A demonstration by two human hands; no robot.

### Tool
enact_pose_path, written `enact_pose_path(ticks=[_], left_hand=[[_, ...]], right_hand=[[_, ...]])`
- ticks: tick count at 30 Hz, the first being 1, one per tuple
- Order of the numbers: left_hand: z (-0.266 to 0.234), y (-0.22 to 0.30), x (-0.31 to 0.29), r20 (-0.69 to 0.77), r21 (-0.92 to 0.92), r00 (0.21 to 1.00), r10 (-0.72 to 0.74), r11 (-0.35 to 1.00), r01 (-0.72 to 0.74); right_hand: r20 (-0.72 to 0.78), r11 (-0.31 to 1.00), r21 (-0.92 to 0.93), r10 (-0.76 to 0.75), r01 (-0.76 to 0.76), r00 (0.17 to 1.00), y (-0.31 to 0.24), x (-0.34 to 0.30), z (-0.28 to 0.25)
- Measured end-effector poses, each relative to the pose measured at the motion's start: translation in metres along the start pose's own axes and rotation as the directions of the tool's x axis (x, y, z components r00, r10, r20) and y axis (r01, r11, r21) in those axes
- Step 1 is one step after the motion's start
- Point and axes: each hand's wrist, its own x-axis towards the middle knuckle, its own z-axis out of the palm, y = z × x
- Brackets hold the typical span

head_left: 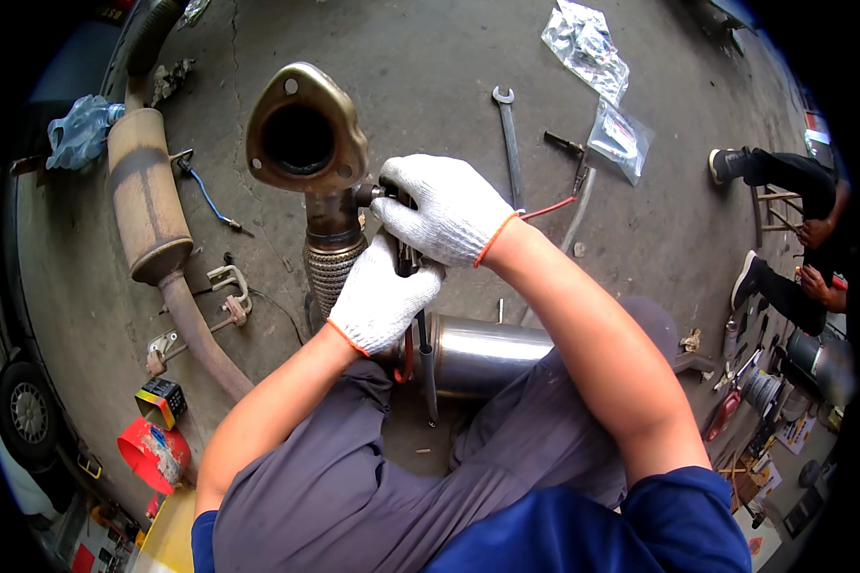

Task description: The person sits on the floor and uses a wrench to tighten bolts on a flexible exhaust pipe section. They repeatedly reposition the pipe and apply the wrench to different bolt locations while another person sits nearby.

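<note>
An exhaust pipe stands in front of me, with a triangular flange [350, 134] on top and a braided flex section [330, 272] below. A short metal stub [367, 195] sticks out of its side. Both my hands wear white knit gloves with orange cuffs. My right hand [444, 210] is closed beside the stub; what its fingers hold is mostly hidden. Just below, my left hand [382, 298] is closed round a dark metal piece [408, 260] of unclear kind. Beneath the hands hang a grey rod-like part [428, 368] and a red line, next to a shiny metal cylinder [483, 353] between my legs.
On the floor lie an open-end wrench [510, 143], plastic bags [588, 48] and a red-sleeved lead [550, 207]. To the left are a rusty muffler [150, 196], a blue-wired part [206, 199] and a red container [153, 454]. Another person [798, 229] sits at right near scattered tools.
</note>
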Motion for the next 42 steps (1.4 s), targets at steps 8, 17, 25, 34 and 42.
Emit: enact_pose_path(ticks=[8, 17, 25, 34, 42], left_hand=[[0.002, -0.017, 0.001, -0.044, -0.013, 0.999, -0.027, 1.0, 0.026], [-0.001, -0.002, 0.004, 0.003, -0.284, 0.995, -0.101, 0.954, 0.097], [0.005, -0.006, 0.005, -0.123, -0.078, 0.988, 0.09, 0.992, -0.1], [0.006, -0.006, 0.002, -0.125, -0.117, 0.991, 0.05, 0.991, -0.065], [0.002, 0.0, 0.002, -0.089, -0.118, 0.996, 0.017, 0.993, -0.027]], right_hand=[[0.085, 0.951, 0.233, 0.188, -0.203, 0.979, 0.024, 0.002, -0.005], [-0.015, 0.411, -0.387, 0.892, -0.825, 0.452, 0.181, -0.029, 0.007], [-0.256, 0.457, 0.018, 0.862, -0.889, 0.437, 0.206, -0.031, 0.019], [0.25, 0.138, 0.912, 0.561, -0.387, 0.789, 0.13, -0.021, -0.082], [-0.096, 0.126, 0.989, 0.16, 0.076, 0.982, 0.02, -0.058, -0.146]])
